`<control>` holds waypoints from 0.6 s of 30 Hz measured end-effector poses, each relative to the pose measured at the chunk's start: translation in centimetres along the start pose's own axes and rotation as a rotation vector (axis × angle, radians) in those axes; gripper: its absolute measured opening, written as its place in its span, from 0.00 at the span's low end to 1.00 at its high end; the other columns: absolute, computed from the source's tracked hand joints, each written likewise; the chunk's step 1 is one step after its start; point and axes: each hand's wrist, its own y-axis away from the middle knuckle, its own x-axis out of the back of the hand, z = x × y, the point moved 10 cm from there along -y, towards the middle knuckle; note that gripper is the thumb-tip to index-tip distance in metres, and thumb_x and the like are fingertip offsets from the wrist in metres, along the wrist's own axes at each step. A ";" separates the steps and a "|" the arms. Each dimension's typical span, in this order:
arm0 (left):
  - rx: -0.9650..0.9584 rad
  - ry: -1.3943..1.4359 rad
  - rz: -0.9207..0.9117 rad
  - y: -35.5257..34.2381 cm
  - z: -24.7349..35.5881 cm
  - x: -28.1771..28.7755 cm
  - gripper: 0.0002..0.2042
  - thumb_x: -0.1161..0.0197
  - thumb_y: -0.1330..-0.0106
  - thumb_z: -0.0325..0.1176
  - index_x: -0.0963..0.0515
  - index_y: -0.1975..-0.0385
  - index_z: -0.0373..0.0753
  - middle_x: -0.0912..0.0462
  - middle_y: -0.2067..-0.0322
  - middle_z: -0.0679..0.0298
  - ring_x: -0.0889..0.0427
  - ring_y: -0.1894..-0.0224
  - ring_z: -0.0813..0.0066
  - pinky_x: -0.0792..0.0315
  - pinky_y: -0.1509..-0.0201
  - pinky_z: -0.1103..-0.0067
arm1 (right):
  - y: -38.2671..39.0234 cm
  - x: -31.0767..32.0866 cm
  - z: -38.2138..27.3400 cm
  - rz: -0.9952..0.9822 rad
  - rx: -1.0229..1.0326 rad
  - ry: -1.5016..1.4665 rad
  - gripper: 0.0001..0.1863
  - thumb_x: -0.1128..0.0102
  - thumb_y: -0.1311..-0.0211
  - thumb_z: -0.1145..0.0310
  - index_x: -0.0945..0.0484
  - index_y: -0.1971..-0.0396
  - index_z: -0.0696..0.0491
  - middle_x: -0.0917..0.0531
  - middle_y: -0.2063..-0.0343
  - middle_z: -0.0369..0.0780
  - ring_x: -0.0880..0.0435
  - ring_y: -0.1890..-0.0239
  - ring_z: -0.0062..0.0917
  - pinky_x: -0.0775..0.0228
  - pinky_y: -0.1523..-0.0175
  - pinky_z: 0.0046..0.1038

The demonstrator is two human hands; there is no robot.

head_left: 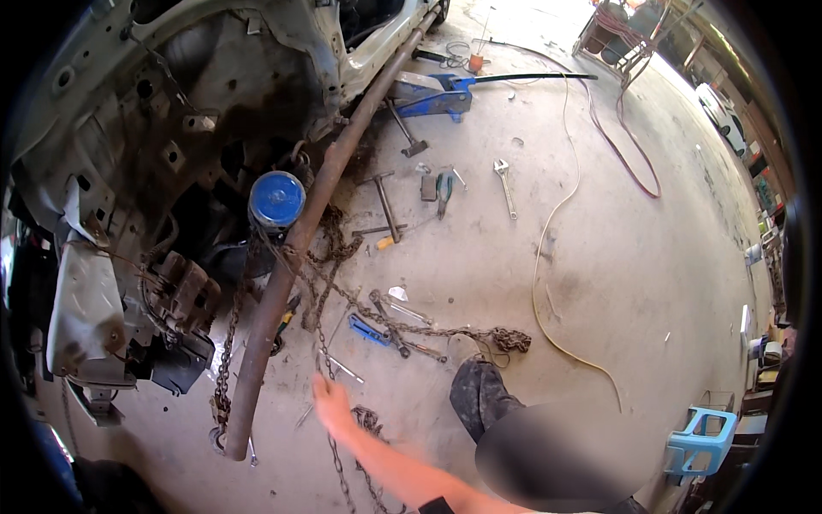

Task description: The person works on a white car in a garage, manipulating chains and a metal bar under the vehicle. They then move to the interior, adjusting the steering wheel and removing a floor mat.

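Note:
My right hand (330,396) reaches in from the lower edge, slightly blurred, its fingers closed around a hanging rusty chain (321,336). My left hand is not seen. A long rusty pipe (265,360) runs diagonally along the stripped car body (90,313), with chains wrapped round it beside a blue-capped cylinder (276,197). Below my hand more chain (368,421) lies on the floor. Just above, wrenches (402,307), a blue tool (368,330) and another heap of chain (512,340) lie near a dark-trousered leg (475,398), whose upper part is covered by a blur.
A blue floor jack (441,103), hammer (411,141), adjustable wrench (505,188) and pliers (443,195) are on the concrete floor (625,283). A hose (642,176) and thin cord (538,265) snake across it. A wheeled cart (621,34) stands behind, a light-blue stool (698,437) at lower right.

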 end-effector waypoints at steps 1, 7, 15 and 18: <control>-0.006 -0.132 0.003 1.3 -2.4 -0.3 0.19 0.48 0.33 0.41 0.24 0.62 0.26 0.22 0.67 0.37 0.23 0.66 0.42 0.29 0.60 0.62 | 3.3 0.4 0.4 0.045 0.054 0.106 0.22 0.57 0.32 0.48 0.33 0.79 0.50 0.37 0.86 0.29 0.41 0.84 0.13 0.49 0.80 0.19; -0.074 -0.458 -0.305 5.6 -15.1 0.1 0.23 0.50 0.34 0.48 0.24 0.58 0.30 0.23 0.60 0.39 0.26 0.58 0.40 0.33 0.50 0.59 | 9.6 0.5 6.1 -0.059 -0.188 -0.067 0.23 0.58 0.31 0.53 0.34 0.80 0.55 0.35 0.85 0.31 0.39 0.81 0.16 0.45 0.76 0.24; 0.190 0.675 -0.195 -19.8 2.0 -2.1 0.31 0.58 0.32 0.58 0.26 0.52 0.32 0.23 0.63 0.62 0.28 0.60 0.70 0.34 0.52 0.70 | 11.4 1.2 -0.1 -0.139 -0.177 -0.037 0.23 0.58 0.31 0.55 0.34 0.81 0.57 0.34 0.86 0.33 0.38 0.80 0.18 0.42 0.73 0.27; 0.083 0.789 -0.427 -26.8 24.5 -3.3 0.32 0.57 0.34 0.61 0.29 0.51 0.35 0.24 0.63 0.62 0.26 0.63 0.73 0.31 0.58 0.75 | 10.9 2.3 0.2 -0.147 -0.010 0.204 0.22 0.56 0.33 0.56 0.31 0.74 0.62 0.32 0.84 0.50 0.34 0.80 0.32 0.35 0.69 0.34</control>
